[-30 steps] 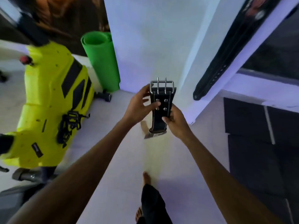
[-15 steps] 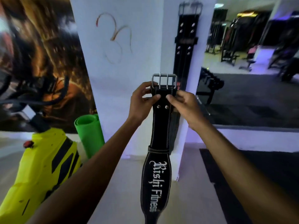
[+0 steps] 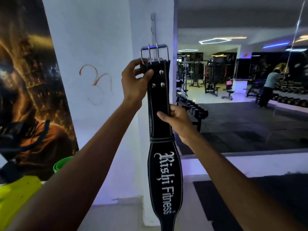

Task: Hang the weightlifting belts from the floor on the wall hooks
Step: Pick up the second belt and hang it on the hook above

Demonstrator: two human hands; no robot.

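A black weightlifting belt (image 3: 162, 167) with white "Rishi Fitness" lettering hangs upright in front of a white pillar. Its silver double-prong buckle (image 3: 154, 53) is at the top, just below a metal wall hook rail (image 3: 153, 29) on the pillar's edge. My left hand (image 3: 135, 79) grips the belt's top left edge right under the buckle. My right hand (image 3: 175, 118) pinches the strap's right edge lower down, above the leather loop. The belt that hung on the pillar earlier is hidden behind this one.
A yellow exercise machine (image 3: 15, 195) and a rolled green mat (image 3: 62, 164) stand at the lower left before a wall mural. Right of the pillar, a large mirror (image 3: 241, 90) shows dumbbell racks, gym machines and a person. Black floor mats (image 3: 233, 197) lie at the lower right.
I have raised the belt from near the floor up to the hook rail. My right hand slid from the buckle end down the strap, and my view tilted upward.
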